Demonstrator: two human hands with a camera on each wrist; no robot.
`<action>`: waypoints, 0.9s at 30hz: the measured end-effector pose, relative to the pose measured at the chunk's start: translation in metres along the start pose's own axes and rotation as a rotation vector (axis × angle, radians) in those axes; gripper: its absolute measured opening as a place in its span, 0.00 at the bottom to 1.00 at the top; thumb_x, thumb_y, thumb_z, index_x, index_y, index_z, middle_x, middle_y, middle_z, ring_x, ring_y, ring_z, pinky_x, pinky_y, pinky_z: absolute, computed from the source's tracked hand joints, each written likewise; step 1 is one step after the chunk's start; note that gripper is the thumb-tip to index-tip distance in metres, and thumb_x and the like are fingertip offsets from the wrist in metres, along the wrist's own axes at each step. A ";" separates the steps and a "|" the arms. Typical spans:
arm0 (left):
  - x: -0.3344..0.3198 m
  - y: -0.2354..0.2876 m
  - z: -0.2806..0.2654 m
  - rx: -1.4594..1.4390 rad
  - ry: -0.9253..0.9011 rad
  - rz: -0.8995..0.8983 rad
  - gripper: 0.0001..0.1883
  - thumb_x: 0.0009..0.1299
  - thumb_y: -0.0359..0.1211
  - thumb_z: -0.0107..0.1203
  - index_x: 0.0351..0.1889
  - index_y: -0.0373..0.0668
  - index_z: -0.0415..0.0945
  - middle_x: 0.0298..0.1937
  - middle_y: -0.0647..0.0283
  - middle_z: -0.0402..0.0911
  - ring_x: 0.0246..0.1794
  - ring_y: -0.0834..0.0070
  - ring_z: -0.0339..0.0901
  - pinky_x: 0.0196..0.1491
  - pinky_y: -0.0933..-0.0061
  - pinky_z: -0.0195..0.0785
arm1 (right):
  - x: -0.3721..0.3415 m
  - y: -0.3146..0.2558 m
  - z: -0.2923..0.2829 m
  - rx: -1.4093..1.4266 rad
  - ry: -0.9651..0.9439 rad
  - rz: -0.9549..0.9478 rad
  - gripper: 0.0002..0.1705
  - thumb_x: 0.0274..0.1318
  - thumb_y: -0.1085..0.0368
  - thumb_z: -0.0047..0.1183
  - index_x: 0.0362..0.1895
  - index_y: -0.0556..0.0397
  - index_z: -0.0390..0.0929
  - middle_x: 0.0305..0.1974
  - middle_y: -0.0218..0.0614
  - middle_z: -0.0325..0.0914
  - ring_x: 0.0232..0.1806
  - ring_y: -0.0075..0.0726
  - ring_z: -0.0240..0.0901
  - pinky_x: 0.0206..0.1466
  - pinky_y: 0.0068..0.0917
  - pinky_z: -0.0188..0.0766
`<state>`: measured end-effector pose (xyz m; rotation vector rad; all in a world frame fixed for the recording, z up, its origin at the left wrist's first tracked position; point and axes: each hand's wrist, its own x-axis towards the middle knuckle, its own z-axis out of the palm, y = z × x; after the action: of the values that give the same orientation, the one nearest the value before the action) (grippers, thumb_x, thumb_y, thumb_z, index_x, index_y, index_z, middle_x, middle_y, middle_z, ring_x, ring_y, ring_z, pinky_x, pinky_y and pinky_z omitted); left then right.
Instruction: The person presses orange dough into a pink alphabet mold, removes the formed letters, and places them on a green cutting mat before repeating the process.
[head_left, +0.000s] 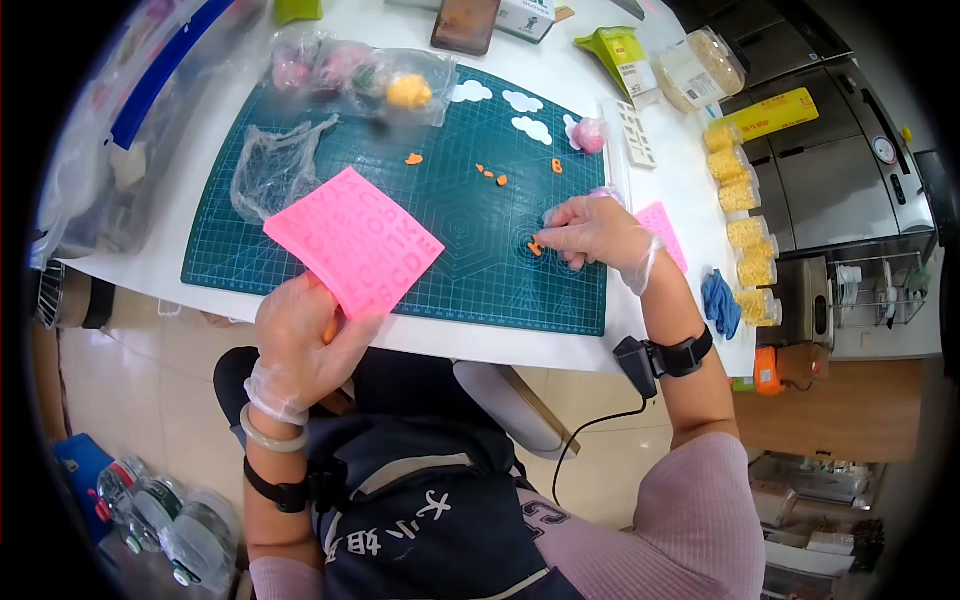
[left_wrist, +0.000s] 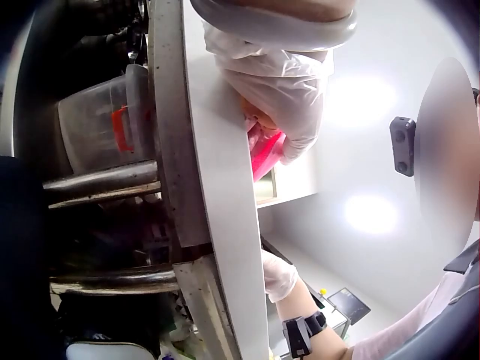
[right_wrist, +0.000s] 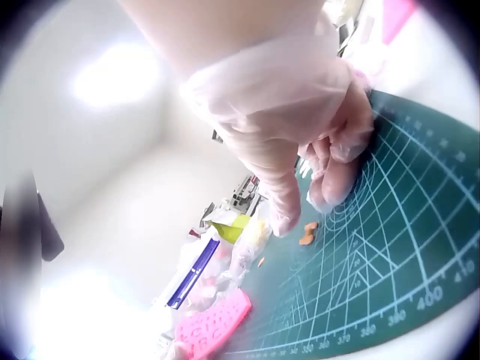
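Observation:
My gloved left hand [head_left: 315, 335] grips the near corner of a pink silicone letter mold [head_left: 355, 240], tilted up above the cutting mat's front edge. A bit of orange clay [head_left: 331, 326] shows at the left fingers, mostly hidden by the hand. The gloved right hand [head_left: 592, 238] is low over the right part of the green cutting mat [head_left: 440, 280], fingers bent and pointing left. Right at its fingertips an orange clay letter [head_left: 535, 246] lies on the mat; in the right wrist view this letter [right_wrist: 308, 234] shows just beyond the thumb.
An orange letter B [head_left: 557, 166] and small orange pieces [head_left: 501, 181] lie farther back on the mat, near white cloud shapes [head_left: 532, 130]. Bagged clay [head_left: 408, 92] and crumpled plastic wrap [head_left: 275, 165] sit at the left. Several jars [head_left: 748, 233] line the right edge.

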<state>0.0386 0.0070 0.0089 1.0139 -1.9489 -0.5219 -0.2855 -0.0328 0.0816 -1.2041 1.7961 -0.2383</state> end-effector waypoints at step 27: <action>0.000 0.002 0.000 -0.024 0.010 0.005 0.08 0.57 0.32 0.65 0.29 0.40 0.78 0.22 0.61 0.72 0.21 0.62 0.69 0.26 0.65 0.61 | -0.011 0.017 0.019 -0.014 0.260 -0.183 0.17 0.49 0.58 0.67 0.38 0.58 0.82 0.30 0.33 0.79 0.33 0.25 0.74 0.40 0.22 0.71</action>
<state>0.0379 0.0080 0.0104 0.9940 -1.9317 -0.5357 -0.2809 -0.0092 0.0673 -1.4007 1.9104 -0.5081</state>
